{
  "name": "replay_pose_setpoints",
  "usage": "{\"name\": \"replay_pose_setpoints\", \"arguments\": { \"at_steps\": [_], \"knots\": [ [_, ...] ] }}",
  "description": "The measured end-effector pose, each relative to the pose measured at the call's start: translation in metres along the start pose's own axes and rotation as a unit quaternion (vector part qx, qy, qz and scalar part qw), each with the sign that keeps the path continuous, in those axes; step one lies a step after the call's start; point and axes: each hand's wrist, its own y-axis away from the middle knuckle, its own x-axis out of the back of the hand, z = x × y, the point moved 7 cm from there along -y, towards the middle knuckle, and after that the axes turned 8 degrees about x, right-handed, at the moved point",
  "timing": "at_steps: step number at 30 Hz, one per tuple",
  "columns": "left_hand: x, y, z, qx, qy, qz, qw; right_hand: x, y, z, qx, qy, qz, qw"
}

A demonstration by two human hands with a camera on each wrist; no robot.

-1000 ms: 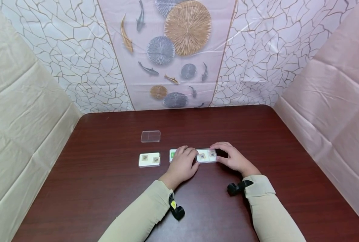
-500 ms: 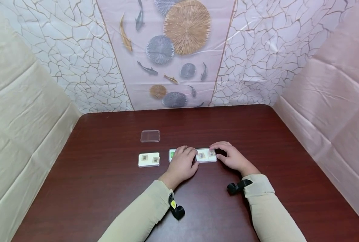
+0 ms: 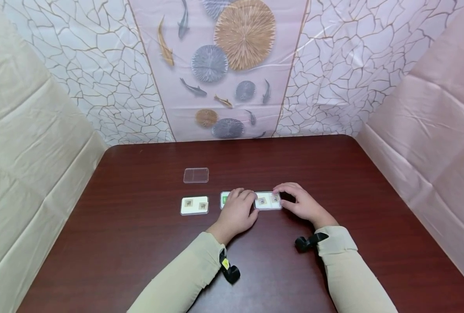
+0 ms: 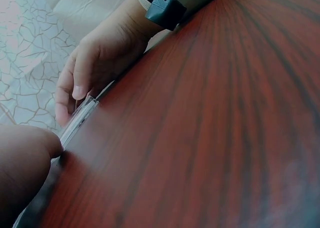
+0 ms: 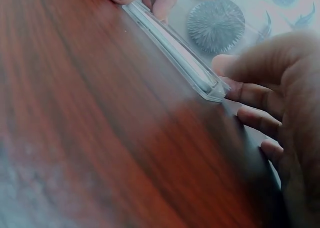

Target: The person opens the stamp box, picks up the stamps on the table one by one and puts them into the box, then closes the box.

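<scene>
A flat clear plastic case (image 3: 268, 206) with a white insert and two small square pieces rests on the table between both hands. My left hand (image 3: 236, 215) grips its left end between thumb and fingers. At the opposite end, my right hand (image 3: 303, 206) holds the case's edge with thumb and index finger. Seen from the side in the right wrist view, the case (image 5: 175, 52) is thin, with transparent walls. Beneath my left hand lies a second case (image 3: 223, 201) with a green mark, mostly hidden by the fingers.
Another case (image 3: 194, 211) with a white insert and two small square pieces lies to the left. Behind it is a transparent, lid-like plastic piece (image 3: 196, 175). The dark red wooden table (image 3: 138, 252) ends at patterned hanging fabric (image 3: 126, 100).
</scene>
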Motion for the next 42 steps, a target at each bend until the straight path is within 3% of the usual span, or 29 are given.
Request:
{"name": "replay_pose_setpoints", "arguments": {
  "at_steps": [9, 42],
  "knots": [
    [0.0014, 0.0009, 0.0002, -0.001, 0.005, 0.003, 1.0, -0.0035, -0.0005, 0.0025, -0.043, 0.019, -0.027, 0.9985],
    [0.0019, 0.0025, -0.0003, -0.018, -0.003, 0.012, 0.9998, -0.0063, -0.0003, 0.0033, -0.047, 0.047, -0.028, 0.9974]
  ]
}}
